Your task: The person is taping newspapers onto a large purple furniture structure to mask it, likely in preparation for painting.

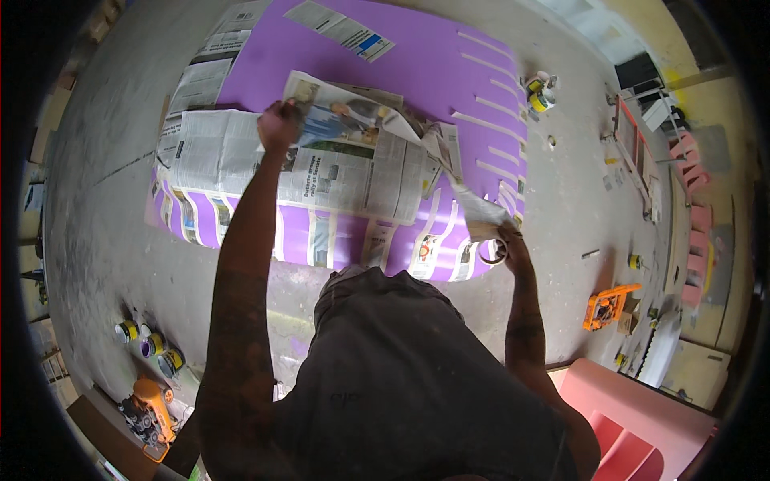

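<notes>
A large purple panel [321, 48] with rounded edges lies before me, partly covered by newspaper pages [216, 148] and pale strips of masking tape [501, 119]. Stretched across it is a loose newspaper sheet [345, 119], crumpled and twisted toward its right end. My left hand [280, 127], slightly blurred, is closed on the sheet's left edge. At the panel's right front corner, my right hand [514, 244] grips the sheet's twisted end. A roll of masking tape [492, 253] hangs at the fingers of that same hand.
Paint cans [152, 345] stand on the concrete floor at the lower left, near an orange machine [152, 409]. More cans [541, 94] sit beyond the panel's right side. At right are an orange frame-like tool [607, 306] and a large pink piece [618, 401].
</notes>
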The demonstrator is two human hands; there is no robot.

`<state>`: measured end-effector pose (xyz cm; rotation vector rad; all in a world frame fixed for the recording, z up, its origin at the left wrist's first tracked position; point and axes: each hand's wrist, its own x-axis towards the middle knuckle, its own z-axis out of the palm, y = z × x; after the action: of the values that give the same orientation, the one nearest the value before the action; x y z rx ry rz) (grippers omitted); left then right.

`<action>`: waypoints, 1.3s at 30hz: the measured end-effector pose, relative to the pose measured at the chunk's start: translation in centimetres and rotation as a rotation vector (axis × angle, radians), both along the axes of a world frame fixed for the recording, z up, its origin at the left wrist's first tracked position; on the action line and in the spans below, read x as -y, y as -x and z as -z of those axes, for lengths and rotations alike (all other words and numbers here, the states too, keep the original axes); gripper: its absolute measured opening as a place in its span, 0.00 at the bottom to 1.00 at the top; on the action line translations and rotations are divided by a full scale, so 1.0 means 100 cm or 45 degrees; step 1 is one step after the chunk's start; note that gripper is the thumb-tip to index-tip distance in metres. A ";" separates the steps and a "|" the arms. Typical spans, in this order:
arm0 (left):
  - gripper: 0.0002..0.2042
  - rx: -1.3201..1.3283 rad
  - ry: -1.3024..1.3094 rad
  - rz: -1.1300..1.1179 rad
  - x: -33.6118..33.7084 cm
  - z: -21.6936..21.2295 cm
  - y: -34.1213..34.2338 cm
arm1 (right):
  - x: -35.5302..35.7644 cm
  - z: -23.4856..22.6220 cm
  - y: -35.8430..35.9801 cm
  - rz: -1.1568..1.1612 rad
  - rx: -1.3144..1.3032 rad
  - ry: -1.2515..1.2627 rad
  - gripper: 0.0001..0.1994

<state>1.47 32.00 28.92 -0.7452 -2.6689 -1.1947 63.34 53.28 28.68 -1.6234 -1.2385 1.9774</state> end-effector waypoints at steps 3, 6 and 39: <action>0.22 -0.168 -0.025 -0.058 0.000 -0.018 0.045 | -0.019 -0.022 -0.034 0.094 0.003 -0.077 0.07; 0.24 -0.166 0.098 -0.210 0.001 -0.037 0.088 | -0.038 -0.046 -0.061 0.184 0.022 -0.119 0.07; 0.26 -0.078 0.080 1.137 -0.092 -0.079 -0.100 | 0.036 -0.138 -0.102 0.374 0.218 -0.562 0.09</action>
<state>11.46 41.22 36.82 -2.0654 -2.3415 -1.1680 73.58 49.70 42.46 -1.6509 -1.2946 1.3035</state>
